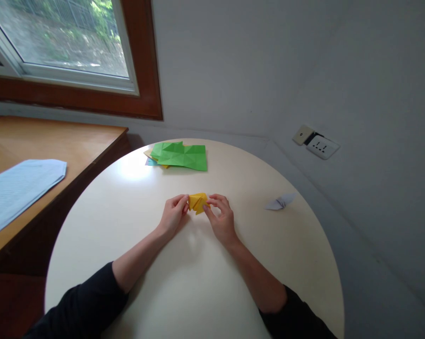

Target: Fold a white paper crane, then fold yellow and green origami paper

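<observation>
Left hand (173, 214): I see thumb and fingertips pinching the left end.
Right hand (222, 219): narrow pinch on the right end; this two-sided grip probably steadies the folds.
Yellow paper (197, 201): between both hands, well inside the round table's (194, 292) edges, I judge for elbow room.
Green paper (187, 157): near the far edge, atop other sheets (151, 161), likely for clearance.
White folded paper (281, 202): near the right edge.

A small yellow paper (197, 202), creased into angular, layered flaps, is held over the white tabletop (191, 296).
</observation>
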A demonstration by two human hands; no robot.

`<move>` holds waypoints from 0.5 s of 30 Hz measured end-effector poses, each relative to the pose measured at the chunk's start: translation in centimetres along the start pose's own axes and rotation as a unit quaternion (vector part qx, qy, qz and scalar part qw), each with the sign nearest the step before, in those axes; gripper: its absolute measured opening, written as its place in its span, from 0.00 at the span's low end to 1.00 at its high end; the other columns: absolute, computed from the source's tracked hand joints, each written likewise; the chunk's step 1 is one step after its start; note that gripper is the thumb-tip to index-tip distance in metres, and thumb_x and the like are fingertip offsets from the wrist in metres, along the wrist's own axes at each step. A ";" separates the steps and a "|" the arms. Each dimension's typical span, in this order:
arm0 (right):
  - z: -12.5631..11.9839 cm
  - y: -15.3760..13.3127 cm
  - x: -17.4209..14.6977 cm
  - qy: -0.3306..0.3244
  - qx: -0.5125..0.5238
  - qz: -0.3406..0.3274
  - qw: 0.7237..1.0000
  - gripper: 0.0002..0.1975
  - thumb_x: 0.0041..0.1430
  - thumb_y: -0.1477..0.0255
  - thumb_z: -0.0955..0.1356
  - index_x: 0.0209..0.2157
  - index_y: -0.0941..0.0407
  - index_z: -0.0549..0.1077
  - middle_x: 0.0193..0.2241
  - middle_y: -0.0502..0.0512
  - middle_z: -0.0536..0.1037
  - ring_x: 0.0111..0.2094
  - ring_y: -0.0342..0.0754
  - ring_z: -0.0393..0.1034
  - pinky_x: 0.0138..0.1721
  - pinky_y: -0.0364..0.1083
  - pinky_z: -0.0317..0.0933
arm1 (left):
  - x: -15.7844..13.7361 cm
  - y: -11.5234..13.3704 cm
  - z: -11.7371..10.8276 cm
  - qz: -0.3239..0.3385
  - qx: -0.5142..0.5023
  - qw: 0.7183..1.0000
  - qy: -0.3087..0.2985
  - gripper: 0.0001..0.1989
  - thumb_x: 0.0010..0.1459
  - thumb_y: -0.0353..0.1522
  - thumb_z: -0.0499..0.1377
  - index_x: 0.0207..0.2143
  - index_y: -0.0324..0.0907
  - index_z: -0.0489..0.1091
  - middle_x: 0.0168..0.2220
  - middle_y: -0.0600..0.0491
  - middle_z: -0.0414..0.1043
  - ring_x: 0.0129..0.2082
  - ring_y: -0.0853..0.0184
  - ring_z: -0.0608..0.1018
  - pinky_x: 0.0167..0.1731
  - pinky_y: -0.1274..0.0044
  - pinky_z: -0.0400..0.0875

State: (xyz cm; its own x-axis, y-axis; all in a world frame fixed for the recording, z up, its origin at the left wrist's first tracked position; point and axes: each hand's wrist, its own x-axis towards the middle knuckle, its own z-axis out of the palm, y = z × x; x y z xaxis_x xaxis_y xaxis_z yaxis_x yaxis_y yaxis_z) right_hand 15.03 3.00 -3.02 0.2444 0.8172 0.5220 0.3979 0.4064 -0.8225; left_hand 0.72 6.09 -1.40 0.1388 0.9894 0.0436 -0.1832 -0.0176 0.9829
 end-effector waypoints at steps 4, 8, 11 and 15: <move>-0.1 0.4 0.2 -0.006 0.023 0.032 0.999 0.05 0.51 0.67 0.68 0.27 0.55 0.72 0.35 0.55 0.74 0.40 0.49 0.68 0.38 0.47 0.62 | 0.2 0.2 -0.2 0.027 0.029 0.999 0.003 0.18 0.47 0.40 0.61 0.40 0.41 0.75 0.32 0.53 0.71 0.29 0.70 0.70 0.30 0.80 0.64; -0.3 0.3 0.2 -0.017 0.029 0.074 0.997 0.07 0.50 0.66 0.68 0.27 0.55 0.73 0.30 0.52 0.77 0.34 0.48 0.70 0.40 0.48 0.61 | 0.3 0.3 -0.4 0.039 0.018 0.998 -0.050 0.15 0.45 0.40 0.63 0.32 0.39 0.77 0.44 0.47 0.69 0.42 0.62 0.72 0.40 0.76 0.66; -0.2 0.2 0.2 -0.034 0.052 0.099 0.993 0.08 0.49 0.65 0.68 0.27 0.55 0.74 0.27 0.51 0.78 0.31 0.47 0.71 0.39 0.48 0.61 | 0.2 0.3 -0.4 0.016 0.002 0.997 -0.078 0.15 0.44 0.41 0.64 0.28 0.37 0.76 0.41 0.46 0.71 0.39 0.62 0.73 0.38 0.75 0.67; 0.0 0.4 0.2 -0.038 0.089 0.104 0.990 0.08 0.48 0.65 0.69 0.26 0.55 0.75 0.26 0.51 0.78 0.29 0.47 0.71 0.35 0.47 0.64 | 0.0 0.3 -0.3 -0.030 -0.024 0.995 -0.090 0.16 0.43 0.42 0.65 0.27 0.37 0.74 0.26 0.51 0.73 0.26 0.68 0.73 0.29 0.77 0.66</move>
State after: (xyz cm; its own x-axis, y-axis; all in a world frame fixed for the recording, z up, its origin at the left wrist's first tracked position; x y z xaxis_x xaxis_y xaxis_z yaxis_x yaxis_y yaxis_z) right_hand 15.24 3.34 -3.28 0.2347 0.9164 0.3241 0.1822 0.2861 -0.9407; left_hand 0.37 6.10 -1.12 0.3220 0.9465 0.0212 -0.2150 0.0513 0.9753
